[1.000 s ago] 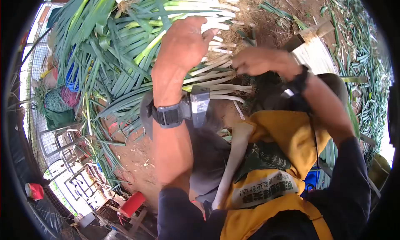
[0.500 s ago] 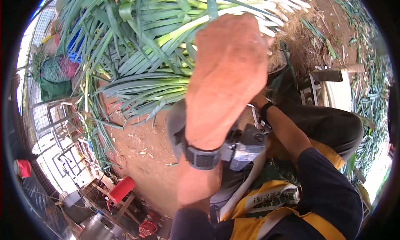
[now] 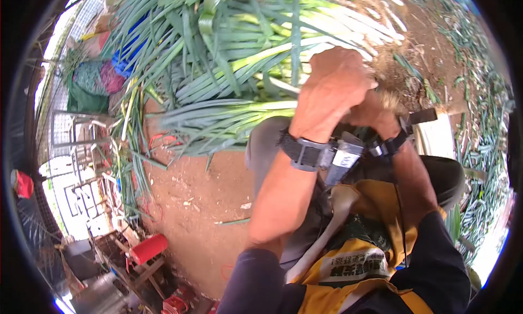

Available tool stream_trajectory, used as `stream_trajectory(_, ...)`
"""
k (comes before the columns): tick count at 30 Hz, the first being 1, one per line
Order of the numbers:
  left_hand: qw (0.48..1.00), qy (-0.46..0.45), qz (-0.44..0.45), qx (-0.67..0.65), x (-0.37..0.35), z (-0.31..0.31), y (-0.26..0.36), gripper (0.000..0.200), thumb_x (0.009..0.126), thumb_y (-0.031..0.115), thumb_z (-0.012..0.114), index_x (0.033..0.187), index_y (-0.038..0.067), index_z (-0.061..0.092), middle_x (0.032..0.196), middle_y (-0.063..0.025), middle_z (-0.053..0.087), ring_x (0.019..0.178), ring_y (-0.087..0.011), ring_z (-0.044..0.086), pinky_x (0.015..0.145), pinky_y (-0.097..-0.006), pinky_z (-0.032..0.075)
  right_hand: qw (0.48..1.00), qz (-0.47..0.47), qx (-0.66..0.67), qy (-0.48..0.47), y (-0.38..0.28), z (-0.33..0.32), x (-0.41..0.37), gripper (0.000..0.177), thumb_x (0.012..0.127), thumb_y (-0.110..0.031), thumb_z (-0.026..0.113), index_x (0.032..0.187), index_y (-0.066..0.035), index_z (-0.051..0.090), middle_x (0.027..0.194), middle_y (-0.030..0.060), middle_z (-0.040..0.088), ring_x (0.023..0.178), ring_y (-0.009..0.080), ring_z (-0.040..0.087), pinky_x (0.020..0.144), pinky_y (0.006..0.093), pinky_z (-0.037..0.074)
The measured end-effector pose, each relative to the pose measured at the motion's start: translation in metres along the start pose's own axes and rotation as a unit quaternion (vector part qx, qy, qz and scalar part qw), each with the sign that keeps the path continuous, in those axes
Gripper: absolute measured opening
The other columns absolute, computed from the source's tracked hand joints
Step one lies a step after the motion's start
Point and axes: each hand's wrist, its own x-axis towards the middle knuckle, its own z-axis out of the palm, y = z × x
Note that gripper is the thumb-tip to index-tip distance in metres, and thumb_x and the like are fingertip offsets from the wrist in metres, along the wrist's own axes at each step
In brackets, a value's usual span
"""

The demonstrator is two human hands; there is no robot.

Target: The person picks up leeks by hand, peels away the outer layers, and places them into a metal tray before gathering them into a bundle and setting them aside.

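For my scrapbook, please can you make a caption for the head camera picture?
Left hand and right hand close together beside long green leeks.

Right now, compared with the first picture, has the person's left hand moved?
Yes, the left hand has shifted along the leek pile, away from the leaves, towards the roots.

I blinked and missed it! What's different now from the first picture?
The left hand has moved right, towards the roots, and met the right hand; they were apart before. I can't tell whether either took hold of or let go of anything. The big heap of leeks still lies there, and the red cylinder is still at the lower left.
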Motion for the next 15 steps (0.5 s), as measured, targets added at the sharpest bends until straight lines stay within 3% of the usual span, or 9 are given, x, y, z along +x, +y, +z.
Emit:
stream_trajectory(2,1.000,-0.026,-0.014,-0.005,0.005,0.003,-0.001,0.064,0.079,0.050,0.077,0.113,-0.003,0.066,0.106,-0.0245,0.069,0.104,-0.0422,0.064,0.088,-0.0481,0.051,0.998,0.024,0.050,0.014,-0.007,-0.082,-0.017,0.040,0.077,-0.020,0.071,0.116,-0.007,0.068,0.102,0.0177,0.073,0.092,0.0299,0.073,0.077,0.0404,0.057)
stream_trajectory(3,1.000,-0.017,0.007,-0.019,0.006,0.008,-0.004,0.066,0.078,0.050,0.078,0.115,-0.003,0.066,0.107,-0.0246,0.069,0.104,-0.0420,0.064,0.089,-0.0480,0.051,0.977,0.004,-0.211,0.011,-0.020,-0.125,-0.021,0.038,0.078,-0.016,0.068,0.114,-0.006,0.068,0.090,0.0152,0.073,0.084,0.0294,0.073,0.072,0.0405,0.056)
stream_trajectory(5,0.998,-0.001,0.048,-0.050,0.008,0.014,-0.007,0.070,0.076,0.050,0.080,0.120,-0.002,0.064,0.110,-0.0248,0.069,0.106,-0.0417,0.064,0.090,-0.0478,0.051,0.935,-0.068,-0.321,0.136,-0.030,-0.185,-0.060,0.037,0.077,-0.013,0.066,0.113,-0.003,0.067,0.086,0.0161,0.073,0.078,0.0296,0.072,0.067,0.0393,0.055)
stream_trajectory(7,0.997,-0.023,0.039,-0.060,0.012,0.005,0.004,0.064,0.074,0.046,0.082,0.114,-0.002,0.067,0.106,-0.0251,0.070,0.102,-0.0420,0.065,0.088,-0.0473,0.051,0.931,-0.059,-0.336,0.129,-0.024,-0.236,-0.085,0.038,0.077,-0.005,0.066,0.115,-0.003,0.067,0.086,0.0164,0.072,0.078,0.0302,0.071,0.071,0.0378,0.056)
stream_trajectory(9,0.991,-0.033,0.071,-0.107,0.018,0.007,0.011,0.059,0.075,0.046,0.083,0.103,-0.005,0.070,0.095,-0.0276,0.070,0.095,-0.0444,0.066,0.083,-0.0487,0.052,0.918,-0.090,-0.346,0.171,-0.039,-0.276,-0.116,0.040,0.075,-0.003,0.072,0.114,-0.003,0.067,0.094,0.0160,0.072,0.089,0.0310,0.069,0.078,0.0397,0.055)
stream_trajectory(11,0.972,-0.099,0.045,-0.208,0.023,0.005,0.031,0.046,0.082,0.037,0.080,0.100,-0.003,0.070,0.083,-0.0191,0.071,0.079,-0.0307,0.068,0.073,-0.0410,0.052,0.898,-0.074,-0.383,0.206,-0.047,-0.300,-0.144,0.043,0.070,-0.005,0.079,0.111,-0.005,0.068,0.103,0.0170,0.070,0.102,0.0367,0.066,0.086,0.0423,0.054)
stream_trajectory(13,0.924,-0.159,0.006,-0.347,0.027,0.012,0.044,0.039,0.087,0.031,0.077,0.101,-0.004,0.069,0.071,-0.0118,0.068,0.070,-0.0204,0.066,0.069,-0.0346,0.051,0.912,0.002,-0.410,0.025,-0.082,-0.352,-0.159,0.040,0.088,-0.023,0.070,0.125,-0.013,0.062,0.124,0.0142,0.061,0.121,0.0322,0.055,0.106,0.0474,0.042)
stream_trajectory(14,0.914,-0.140,0.037,-0.379,0.026,0.010,0.054,0.029,0.094,0.027,0.071,0.094,-0.001,0.067,0.068,-0.0043,0.062,0.067,-0.0117,0.060,0.064,-0.0303,0.048,0.887,-0.035,-0.448,0.108,-0.083,-0.353,-0.152,0.038,0.092,-0.024,0.068,0.127,-0.013,0.061,0.124,0.0125,0.060,0.119,0.0305,0.055,0.106,0.0467,0.042)
stream_trajectory(15,0.901,-0.122,0.043,-0.414,0.026,0.012,0.057,0.028,0.095,0.027,0.070,0.093,-0.001,0.067,0.068,-0.0040,0.062,0.066,-0.0123,0.059,0.064,-0.0304,0.048,0.853,-0.065,-0.480,0.193,-0.085,-0.353,-0.145,0.036,0.096,-0.026,0.066,0.129,-0.014,0.060,0.124,0.0108,0.060,0.118,0.0288,0.055,0.106,0.0460,0.043)
